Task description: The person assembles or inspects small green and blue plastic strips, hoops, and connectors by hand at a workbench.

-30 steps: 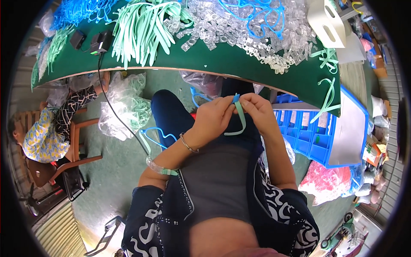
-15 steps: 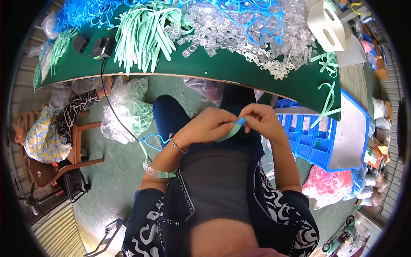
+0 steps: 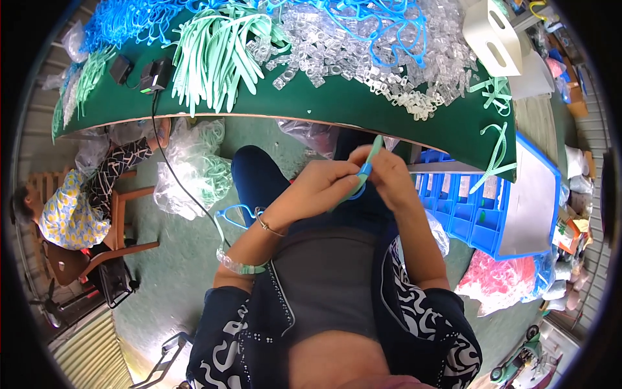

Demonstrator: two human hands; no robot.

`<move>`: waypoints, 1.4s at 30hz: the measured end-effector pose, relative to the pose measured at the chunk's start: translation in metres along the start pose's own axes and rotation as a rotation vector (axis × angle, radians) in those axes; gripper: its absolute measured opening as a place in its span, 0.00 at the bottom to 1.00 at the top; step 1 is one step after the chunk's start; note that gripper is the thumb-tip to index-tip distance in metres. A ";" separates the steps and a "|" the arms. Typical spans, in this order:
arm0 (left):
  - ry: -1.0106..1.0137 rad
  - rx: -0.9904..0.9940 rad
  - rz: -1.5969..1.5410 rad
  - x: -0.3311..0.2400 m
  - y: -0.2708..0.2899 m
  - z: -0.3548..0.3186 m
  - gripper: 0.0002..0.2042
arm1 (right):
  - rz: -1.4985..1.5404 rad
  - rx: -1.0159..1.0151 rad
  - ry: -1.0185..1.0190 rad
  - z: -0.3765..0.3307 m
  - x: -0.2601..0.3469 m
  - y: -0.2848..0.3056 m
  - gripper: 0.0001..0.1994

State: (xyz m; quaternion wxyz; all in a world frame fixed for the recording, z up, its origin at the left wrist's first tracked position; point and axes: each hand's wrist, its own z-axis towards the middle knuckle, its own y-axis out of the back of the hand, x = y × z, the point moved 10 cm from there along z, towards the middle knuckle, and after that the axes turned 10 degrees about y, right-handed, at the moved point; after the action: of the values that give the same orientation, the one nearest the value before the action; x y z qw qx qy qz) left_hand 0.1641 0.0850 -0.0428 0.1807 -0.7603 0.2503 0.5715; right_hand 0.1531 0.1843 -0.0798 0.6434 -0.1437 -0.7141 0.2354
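A seated worker holds a mint-green strap (image 3: 376, 146) and a small blue piece (image 3: 365, 170) in front of the body, above the lap and just short of the near edge of a green table (image 3: 149, 104). The left hand (image 3: 322, 186) pinches the strap between thumb and forefinger, just beside the blue piece; the right hand (image 3: 387, 174) curls at the strap's far part, though whether its fingertips press together on it cannot be told. A bracelet (image 3: 269, 225) circles the left wrist. Across the table, from left to right, lie a tangle of blue frames (image 3: 129, 26), a heap of mint-green straps (image 3: 217, 58) and a spread of clear plastic pieces (image 3: 324, 48), with small white clips (image 3: 418, 98) at its near edge. To the right stands a blue crate (image 3: 473, 211); on the far left, well apart, another person (image 3: 71, 214) sits in patterned clothes
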 end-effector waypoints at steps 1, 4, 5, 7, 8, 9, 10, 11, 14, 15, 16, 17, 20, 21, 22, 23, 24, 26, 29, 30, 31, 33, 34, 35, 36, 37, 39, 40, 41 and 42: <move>-0.042 0.007 0.079 -0.004 -0.004 0.002 0.10 | -0.053 0.000 0.092 -0.001 0.003 0.002 0.11; -0.093 0.068 0.139 -0.024 -0.015 0.000 0.10 | -0.161 -0.038 0.350 0.001 0.035 0.011 0.13; -0.105 0.125 0.116 -0.030 -0.022 -0.002 0.10 | -0.086 -0.045 0.404 0.004 0.053 0.013 0.13; -0.163 0.219 0.107 -0.027 -0.030 -0.009 0.10 | 0.078 -0.299 0.514 0.007 0.090 0.048 0.12; -0.233 0.326 0.100 -0.032 -0.038 -0.013 0.10 | 0.073 -0.307 0.526 0.009 0.102 0.070 0.12; -0.113 0.274 -0.016 -0.030 -0.035 -0.017 0.12 | 0.327 -0.339 0.500 0.011 0.106 0.100 0.12; -0.111 0.276 -0.017 -0.028 -0.037 -0.014 0.12 | 0.580 -0.362 0.457 0.012 0.106 0.105 0.11; -0.149 0.236 0.050 -0.026 -0.036 -0.009 0.12 | 0.504 -0.199 0.415 0.012 0.108 0.087 0.11; -0.165 0.160 0.224 -0.027 -0.035 0.006 0.11 | -0.091 -0.098 0.189 -0.005 0.069 0.029 0.10; -0.155 0.124 0.329 -0.027 -0.033 0.010 0.10 | -0.312 -0.039 0.043 -0.009 0.053 0.013 0.10; -0.155 0.131 0.335 -0.030 -0.033 0.013 0.10 | -0.491 -0.002 -0.009 -0.010 0.042 0.010 0.09; -0.058 0.149 0.357 -0.026 -0.035 0.017 0.10 | -0.647 0.023 0.160 -0.008 0.050 0.011 0.09; -0.049 0.114 0.377 -0.019 -0.037 0.025 0.09 | -0.859 0.002 0.405 -0.006 0.058 0.019 0.09; -0.141 0.055 0.365 -0.026 -0.036 0.025 0.09 | -0.920 -0.033 0.477 -0.006 0.065 0.022 0.08; -0.139 0.062 0.370 -0.026 -0.040 0.026 0.09 | -0.917 -0.042 0.478 -0.004 0.069 0.026 0.08; -0.187 0.077 0.357 -0.031 -0.046 0.025 0.09 | -1.016 -0.160 0.497 -0.006 0.083 0.036 0.07; -0.234 0.091 0.344 -0.037 -0.050 0.023 0.09 | -1.114 -0.281 0.514 -0.008 0.095 0.047 0.06; -0.195 0.141 0.319 -0.036 -0.055 0.027 0.10 | -1.158 -0.326 0.676 -0.011 0.110 0.051 0.06; -0.070 0.185 0.261 -0.036 -0.060 0.035 0.10 | -1.131 -0.370 0.743 -0.015 0.116 0.056 0.05; 0.015 0.182 0.226 -0.032 -0.059 0.039 0.10 | -1.129 -0.377 0.744 -0.015 0.118 0.058 0.05; 0.020 0.184 0.228 -0.029 -0.060 0.043 0.10 | -1.055 -0.347 0.622 -0.008 0.111 0.065 0.06; -0.164 0.098 0.450 -0.035 -0.056 0.053 0.08 | -0.975 -0.318 0.499 -0.002 0.102 0.073 0.06; -0.163 0.101 0.452 -0.031 -0.055 0.062 0.08 | -0.850 -0.307 0.518 0.001 0.104 0.075 0.06; -0.287 -0.037 0.573 -0.040 -0.046 0.066 0.07 | -0.725 -0.295 0.534 0.003 0.105 0.077 0.07; -0.412 -0.176 0.692 -0.051 -0.040 0.068 0.07 | -0.724 -0.297 0.533 0.002 0.107 0.078 0.07; -0.448 -0.294 0.682 -0.060 -0.030 0.070 0.05 | -0.586 -0.289 0.461 0.004 0.102 0.082 0.06; -0.455 -0.436 0.751 -0.068 -0.017 0.081 0.04 | -0.445 -0.280 0.388 0.009 0.092 0.085 0.06; -0.463 -0.577 0.814 -0.074 -0.008 0.082 0.04 | -0.451 -0.297 0.409 0.011 0.091 0.086 0.06; -0.410 -0.633 0.821 -0.075 -0.002 0.087 0.04 | -0.457 -0.315 0.429 0.012 0.091 0.087 0.06; -0.410 -0.631 0.821 -0.074 0.001 0.095 0.04 | -0.456 -0.317 0.429 0.013 0.092 0.089 0.06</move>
State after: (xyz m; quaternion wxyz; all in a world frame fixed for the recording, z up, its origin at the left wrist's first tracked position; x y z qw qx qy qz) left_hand 0.0734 0.1502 0.0015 -0.2483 -0.4909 0.3025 0.7784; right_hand 0.1194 0.3042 -0.0489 0.7845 -0.1247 -0.6041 -0.0640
